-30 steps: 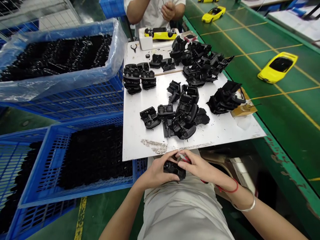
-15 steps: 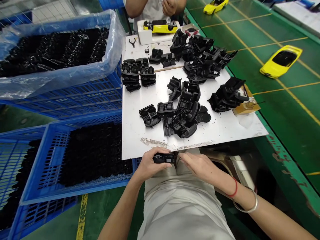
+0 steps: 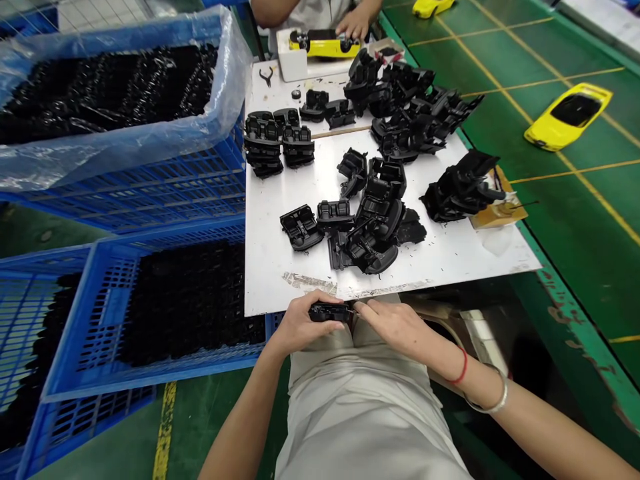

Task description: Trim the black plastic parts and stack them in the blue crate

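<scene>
Over my lap, just off the table's near edge, my left hand (image 3: 300,325) is closed around a black plastic car interior part (image 3: 329,311), thumb below and fingers above. At that part's right end is my right hand (image 3: 390,323), its fingers pinched together. A thin, small thing shows at its fingertips, too small to name. More black car interiors with moulded seats (image 3: 301,228) lie beyond my hands, several of them heaped in a loose pile (image 3: 375,220) on the white table (image 3: 270,267).
Blue crates (image 3: 165,380) of black parts stand at left, one lined with plastic film (image 3: 233,80). Across the table a co-worker's hand (image 3: 355,25) touches an overturned yellow toy car (image 3: 327,47). Pliers (image 3: 267,77) lie nearby. At right, yellow car bodies (image 3: 570,117) sit on a green belt.
My right hand has moved left, its fingertips now against the end of the black part. The co-worker's hand has come down onto the yellow car. The view has shifted slightly.
</scene>
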The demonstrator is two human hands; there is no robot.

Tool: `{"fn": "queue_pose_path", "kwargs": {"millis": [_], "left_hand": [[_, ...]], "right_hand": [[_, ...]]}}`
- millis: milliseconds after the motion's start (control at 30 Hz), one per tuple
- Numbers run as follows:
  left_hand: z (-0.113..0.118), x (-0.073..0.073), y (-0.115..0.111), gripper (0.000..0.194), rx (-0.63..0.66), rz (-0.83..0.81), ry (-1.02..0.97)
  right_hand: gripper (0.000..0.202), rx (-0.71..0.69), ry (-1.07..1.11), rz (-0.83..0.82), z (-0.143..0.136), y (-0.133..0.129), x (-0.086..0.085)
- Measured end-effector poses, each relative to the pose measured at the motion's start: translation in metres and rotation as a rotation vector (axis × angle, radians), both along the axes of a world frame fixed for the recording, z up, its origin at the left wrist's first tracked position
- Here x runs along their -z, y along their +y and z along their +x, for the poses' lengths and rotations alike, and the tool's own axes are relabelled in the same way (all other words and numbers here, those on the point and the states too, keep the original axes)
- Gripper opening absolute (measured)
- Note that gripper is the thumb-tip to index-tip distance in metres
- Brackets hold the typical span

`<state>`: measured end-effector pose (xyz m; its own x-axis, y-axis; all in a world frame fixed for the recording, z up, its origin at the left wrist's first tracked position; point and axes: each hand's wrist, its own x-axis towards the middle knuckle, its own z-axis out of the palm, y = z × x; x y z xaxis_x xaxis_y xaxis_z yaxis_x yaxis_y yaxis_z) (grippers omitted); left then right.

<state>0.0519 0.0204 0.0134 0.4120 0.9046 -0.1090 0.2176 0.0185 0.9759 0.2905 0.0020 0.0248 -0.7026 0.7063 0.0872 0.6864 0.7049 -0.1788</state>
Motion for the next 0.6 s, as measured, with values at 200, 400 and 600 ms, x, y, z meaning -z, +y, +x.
{"fn": "queue_pose_path", "kwargs": {"millis": [200,400,600], "left_hand": [[0.001,-0.004,0.001,0.038,0.002,-0.053,0.019],[0.002,-0.007,0.000,0.038,-0.009,-0.096,0.027],[0.004,-0.010,0.001,0.035,-0.033,-0.151,0.047]], "right_hand": [[0.026,-0.019,-0.049,0.027,0.000,0.002,-0.001],[0.022,-0.015,-0.072,0.018,-0.002,0.003,0.000],[0.020,0.031,-0.179,0.006,-0.008,0.002,0.007]]}}
